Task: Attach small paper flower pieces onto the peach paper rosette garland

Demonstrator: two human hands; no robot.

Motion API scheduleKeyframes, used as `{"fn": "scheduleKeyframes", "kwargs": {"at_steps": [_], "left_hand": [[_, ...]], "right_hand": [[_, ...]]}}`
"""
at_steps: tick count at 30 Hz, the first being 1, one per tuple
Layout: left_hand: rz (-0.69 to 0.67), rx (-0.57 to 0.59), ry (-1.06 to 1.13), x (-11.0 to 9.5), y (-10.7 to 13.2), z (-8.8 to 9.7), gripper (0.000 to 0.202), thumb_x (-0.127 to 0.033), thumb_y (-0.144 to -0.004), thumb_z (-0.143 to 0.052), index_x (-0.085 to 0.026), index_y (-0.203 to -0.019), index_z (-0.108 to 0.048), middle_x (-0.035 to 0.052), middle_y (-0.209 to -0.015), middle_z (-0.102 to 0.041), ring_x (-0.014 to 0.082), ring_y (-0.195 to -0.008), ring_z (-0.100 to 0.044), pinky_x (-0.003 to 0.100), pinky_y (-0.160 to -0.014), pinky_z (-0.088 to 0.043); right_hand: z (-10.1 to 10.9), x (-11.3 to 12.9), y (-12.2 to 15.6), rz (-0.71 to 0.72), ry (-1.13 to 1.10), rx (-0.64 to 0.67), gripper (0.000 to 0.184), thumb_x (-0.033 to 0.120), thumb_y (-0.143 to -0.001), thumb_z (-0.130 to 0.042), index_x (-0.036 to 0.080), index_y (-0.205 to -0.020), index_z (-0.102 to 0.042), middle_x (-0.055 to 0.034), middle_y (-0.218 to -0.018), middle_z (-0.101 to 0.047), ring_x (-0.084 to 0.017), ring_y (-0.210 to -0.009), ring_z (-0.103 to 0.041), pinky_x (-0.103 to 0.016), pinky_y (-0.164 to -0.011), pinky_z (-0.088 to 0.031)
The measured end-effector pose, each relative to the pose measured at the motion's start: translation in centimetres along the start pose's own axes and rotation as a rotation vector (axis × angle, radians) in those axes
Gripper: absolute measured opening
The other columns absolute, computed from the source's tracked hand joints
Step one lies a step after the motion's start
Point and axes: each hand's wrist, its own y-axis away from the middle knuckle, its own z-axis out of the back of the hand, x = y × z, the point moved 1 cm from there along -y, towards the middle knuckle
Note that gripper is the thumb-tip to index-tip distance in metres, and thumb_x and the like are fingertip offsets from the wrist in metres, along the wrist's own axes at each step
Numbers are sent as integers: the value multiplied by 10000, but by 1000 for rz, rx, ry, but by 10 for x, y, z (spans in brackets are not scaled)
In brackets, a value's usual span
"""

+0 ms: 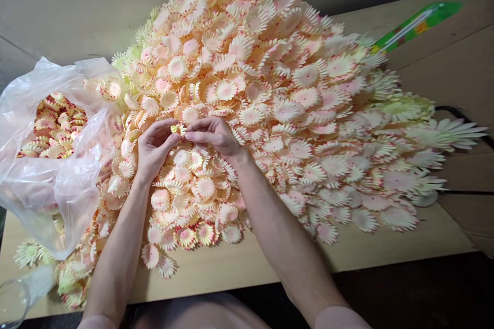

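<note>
A small pale yellow artificial flower piece (178, 129) is pinched between the fingertips of both hands. My left hand (156, 145) closes on it from the left, thumb against forefinger. From the right, my right hand (216, 136) grips its other side, fingers bent together. Below and around them spreads a large heap of artificial flower petal pieces (285, 110), cream to pale pink with fringed rims and some red tips. Both hands hover over or rest against the heap; which one I cannot tell. The held piece's far side is partly hidden by fingers.
An open clear plastic bag (77, 185) with red-tipped flower pieces inside stands at the left. A clear cup (15, 298) lies at the lower left corner. A green wrapper (420, 25) sticks out at the upper right, near cardboard (459, 72). The wooden table (216, 272) ends in front of me.
</note>
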Motion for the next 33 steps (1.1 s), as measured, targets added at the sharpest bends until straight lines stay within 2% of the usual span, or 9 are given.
{"fn": "scheduleKeyframes", "kwargs": {"at_steps": [8, 12, 16, 20, 23, 28, 33], "left_hand": [[-8, 5, -11, 2, 0, 1, 299, -314, -749, -774, -216, -1022, -701, 40, -965, -712, 105, -819, -663, 197, -706, -554], [-6, -34, 8, 2, 0, 1, 277, -328, -758, -766, -226, -1009, -706, 9, -837, -673, 67, -695, -607, 161, -628, -526], [15, -65, 86, 2, -1, 0, 235, -330, -779, -748, -237, -989, -701, -38, -678, -566, 33, -587, -518, 121, -565, -478], [53, -70, 150, 3, -3, 0, 221, -353, -788, -735, -248, -978, -692, -51, -649, -514, 32, -538, -471, 135, -551, -484], [68, -88, 183, 3, -3, 0, 212, -358, -775, -748, -249, -950, -698, -53, -624, -491, 26, -495, -432, 130, -492, -444], [84, 2, 208, 3, -1, 1, 214, -392, -787, -729, -273, -963, -706, -49, -597, -453, 44, -466, -436, 176, -458, -430], [52, 51, 148, 2, 0, 3, 224, -378, -785, -736, -254, -970, -723, -55, -568, -442, 33, -441, -378, 179, -450, -392]], "right_hand": [[1, 0, 0, -4, 57, 4, 125, 249, -628, -751, 139, -655, -698, 64, -448, -532, -37, -359, -390, -191, -354, -298], [2, -2, -2, -6, 57, -6, 121, 234, -617, -734, 136, -648, -670, 63, -473, -543, -37, -363, -410, -189, -365, -304], [3, -1, -3, 15, 45, 34, 106, 214, -619, -714, 135, -628, -645, 66, -452, -526, -41, -363, -414, -189, -373, -307], [6, -1, -3, 22, 21, 73, 97, 214, -624, -694, 144, -626, -627, 66, -463, -527, -40, -367, -397, -190, -371, -293], [7, -2, -2, 14, 2, 56, 78, 204, -613, -669, 141, -616, -623, 64, -468, -511, -38, -384, -380, -190, -386, -277], [9, -2, -2, 5, -21, -9, 65, 195, -586, -633, 135, -589, -608, 63, -476, -489, -33, -410, -345, -190, -409, -233], [9, -2, -1, -8, -15, 32, 57, 196, -572, -608, 143, -564, -588, 60, -456, -481, -43, -398, -337, -202, -406, -228]]}}
